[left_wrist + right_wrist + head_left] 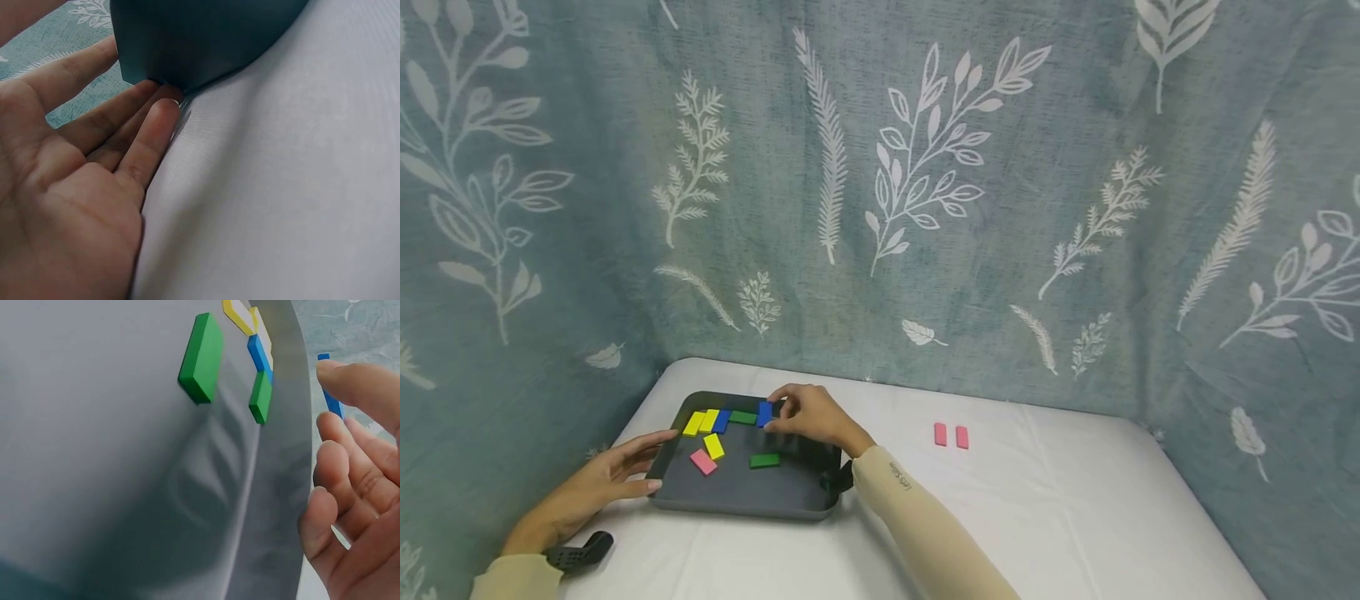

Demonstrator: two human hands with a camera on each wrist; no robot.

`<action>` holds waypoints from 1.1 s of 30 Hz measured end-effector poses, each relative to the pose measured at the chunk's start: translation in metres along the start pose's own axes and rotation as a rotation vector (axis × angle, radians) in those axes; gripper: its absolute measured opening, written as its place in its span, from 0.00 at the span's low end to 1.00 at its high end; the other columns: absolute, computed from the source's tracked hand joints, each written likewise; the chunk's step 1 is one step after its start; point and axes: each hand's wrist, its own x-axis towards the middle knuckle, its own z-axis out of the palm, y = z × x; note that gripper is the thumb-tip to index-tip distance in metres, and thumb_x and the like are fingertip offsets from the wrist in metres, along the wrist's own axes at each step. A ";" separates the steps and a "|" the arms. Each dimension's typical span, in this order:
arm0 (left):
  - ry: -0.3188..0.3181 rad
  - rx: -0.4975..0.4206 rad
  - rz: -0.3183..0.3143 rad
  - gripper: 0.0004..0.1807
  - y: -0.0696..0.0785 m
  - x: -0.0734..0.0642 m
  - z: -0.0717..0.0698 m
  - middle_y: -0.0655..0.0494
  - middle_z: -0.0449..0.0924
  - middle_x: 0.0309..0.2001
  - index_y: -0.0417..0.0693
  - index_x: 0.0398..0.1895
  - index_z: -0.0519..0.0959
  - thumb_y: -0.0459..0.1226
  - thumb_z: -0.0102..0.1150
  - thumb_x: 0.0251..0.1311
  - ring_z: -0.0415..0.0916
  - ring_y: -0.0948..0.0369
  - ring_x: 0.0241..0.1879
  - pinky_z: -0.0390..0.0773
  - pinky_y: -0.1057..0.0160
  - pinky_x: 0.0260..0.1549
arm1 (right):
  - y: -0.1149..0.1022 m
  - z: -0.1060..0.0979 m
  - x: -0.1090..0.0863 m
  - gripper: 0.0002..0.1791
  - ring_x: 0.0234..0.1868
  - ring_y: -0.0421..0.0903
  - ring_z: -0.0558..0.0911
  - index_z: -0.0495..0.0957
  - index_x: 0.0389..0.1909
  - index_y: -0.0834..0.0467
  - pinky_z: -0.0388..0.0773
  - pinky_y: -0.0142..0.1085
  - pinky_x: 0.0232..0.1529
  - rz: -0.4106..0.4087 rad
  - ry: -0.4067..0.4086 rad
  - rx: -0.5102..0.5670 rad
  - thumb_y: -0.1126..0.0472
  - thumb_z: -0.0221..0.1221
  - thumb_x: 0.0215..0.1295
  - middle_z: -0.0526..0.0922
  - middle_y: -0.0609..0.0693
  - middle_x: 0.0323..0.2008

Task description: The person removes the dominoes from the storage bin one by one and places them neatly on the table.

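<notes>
My right hand (814, 412) pinches a blue block (765, 413) between thumb and fingers, over the far right part of a dark grey tray (745, 502). In the right wrist view that blue block (332, 394) stands above the rim. My left hand (598, 483) rests at the tray's left side, its fairly straight fingers touching the wall (187, 44). Along the tray's far side lie two yellow blocks (702, 422), another blue block (721, 422) and a green block (743, 417). Nearer the middle are a yellow block (713, 447), a pink block (703, 462) and a second green block (765, 461).
Two pink blocks (951, 435) lie side by side on the white tablecloth (1037, 500), right of the tray. A patterned blue-green curtain (865, 208) hangs behind and at both sides of the table. Black straps (580, 553) circle both wrists.
</notes>
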 end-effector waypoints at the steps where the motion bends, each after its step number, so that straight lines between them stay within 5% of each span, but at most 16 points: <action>1: 0.002 0.002 -0.004 0.43 0.000 0.000 0.000 0.41 0.51 0.79 0.51 0.81 0.56 0.42 0.67 0.67 0.54 0.39 0.73 0.68 0.36 0.61 | 0.000 -0.003 -0.002 0.25 0.30 0.37 0.81 0.80 0.59 0.53 0.78 0.31 0.39 -0.008 0.002 -0.004 0.52 0.72 0.63 0.84 0.40 0.28; 23: 0.006 0.002 -0.020 0.45 0.001 0.000 0.004 0.39 0.50 0.79 0.48 0.82 0.54 0.42 0.68 0.67 0.57 0.40 0.71 0.69 0.38 0.61 | 0.033 -0.048 -0.061 0.24 0.25 0.41 0.77 0.80 0.59 0.52 0.75 0.33 0.30 -0.031 0.070 -0.018 0.52 0.72 0.63 0.83 0.42 0.30; 33: -0.017 0.029 0.021 0.42 0.001 -0.001 0.001 0.43 0.53 0.79 0.52 0.82 0.55 0.41 0.64 0.69 0.67 0.63 0.63 0.70 0.46 0.59 | 0.048 -0.064 -0.080 0.23 0.26 0.41 0.75 0.81 0.58 0.50 0.74 0.33 0.30 0.008 0.135 0.010 0.52 0.73 0.63 0.83 0.43 0.31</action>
